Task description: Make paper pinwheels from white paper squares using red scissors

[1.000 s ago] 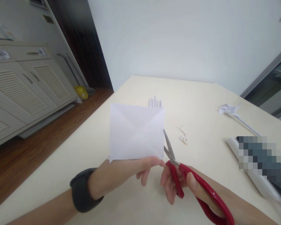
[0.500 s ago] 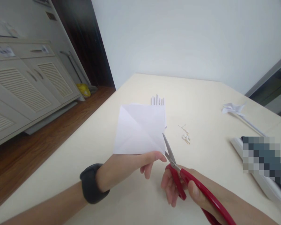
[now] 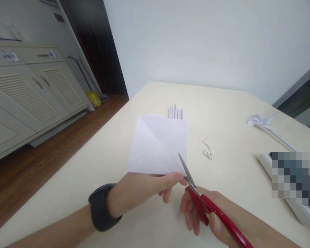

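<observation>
A square sheet of white paper [image 3: 155, 144] with diagonal creases is held above the table by my left hand [image 3: 155, 184]. The thumb grips it at the lower edge, near the right corner, with the other fingers underneath. My right hand [image 3: 209, 213] holds red-handled scissors [image 3: 193, 187], its fingers in the loops. Their blades are parted at the sheet's lower right corner. One blade lies over the paper along the crease; the other passes below it, partly hidden.
Rolled white paper sticks [image 3: 175, 112] lie behind the sheet. Right of it is a small heap of pins [image 3: 207, 152]. A paper pinwheel [image 3: 260, 121] on a stick lies farther right, near a white-edged object with a blurred top [image 3: 281, 186]. A cabinet [image 3: 28, 86] stands at left.
The paper has shifted slightly right and nearer me. The upper scissor blade now overlaps the sheet's corner, where before it stood at the right edge.
</observation>
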Available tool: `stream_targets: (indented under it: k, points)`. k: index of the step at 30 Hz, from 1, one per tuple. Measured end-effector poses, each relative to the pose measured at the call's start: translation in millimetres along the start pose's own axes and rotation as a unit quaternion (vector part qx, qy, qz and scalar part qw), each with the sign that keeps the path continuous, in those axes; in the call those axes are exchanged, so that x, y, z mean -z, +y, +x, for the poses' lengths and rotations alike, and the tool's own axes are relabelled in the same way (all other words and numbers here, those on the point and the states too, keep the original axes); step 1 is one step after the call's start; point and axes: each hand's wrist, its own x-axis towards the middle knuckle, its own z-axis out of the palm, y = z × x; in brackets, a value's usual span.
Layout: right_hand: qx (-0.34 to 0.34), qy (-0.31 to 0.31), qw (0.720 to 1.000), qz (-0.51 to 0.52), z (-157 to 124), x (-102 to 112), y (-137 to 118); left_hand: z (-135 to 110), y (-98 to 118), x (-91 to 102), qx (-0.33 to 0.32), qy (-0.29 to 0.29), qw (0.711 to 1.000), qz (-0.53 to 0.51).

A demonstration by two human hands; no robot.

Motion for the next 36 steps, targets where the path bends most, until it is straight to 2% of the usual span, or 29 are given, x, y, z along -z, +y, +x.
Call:
stream_targets:
  k: [4,11,16,20,23,28,33,36]
  points:
    - [-0.007,-0.01,1.0,-0.009,0.6,1.6,-4.1,-0.1,-3.3,0.0,-0.002,0.0,1.0,0.008]
    - [0.025,-0.022,0.999,0.028,7.0,-2.0,21.5,0.1,3.1,2.2,0.024,-0.023,0.999,-0.005]
    - [-0.009,-0.046,0.998,0.043,-0.8,0.9,0.6,-0.3,0.4,1.0,0.05,0.002,0.999,-0.008]
    - [-0.03,-0.05,0.997,0.041,-4.7,1.9,-14.3,0.7,0.1,2.4,0.046,-0.025,0.999,-0.003]
    - [-0.043,-0.046,0.997,0.046,-5.9,1.9,-13.5,-0.1,5.2,4.5,0.086,-0.044,0.995,0.019]
    - [-0.052,-0.05,0.996,0.054,-9.7,1.0,-9.6,-4.1,11.8,6.6,0.041,-0.066,0.997,0.011]
    - [-0.033,-0.053,0.996,0.065,-10.2,0.7,-9.4,-4.0,13.2,5.9,0.055,-0.043,0.997,0.012]
    - [-0.03,-0.055,0.996,0.059,-9.9,0.0,-9.7,-3.1,12.5,5.0,0.064,-0.057,0.996,-0.004]
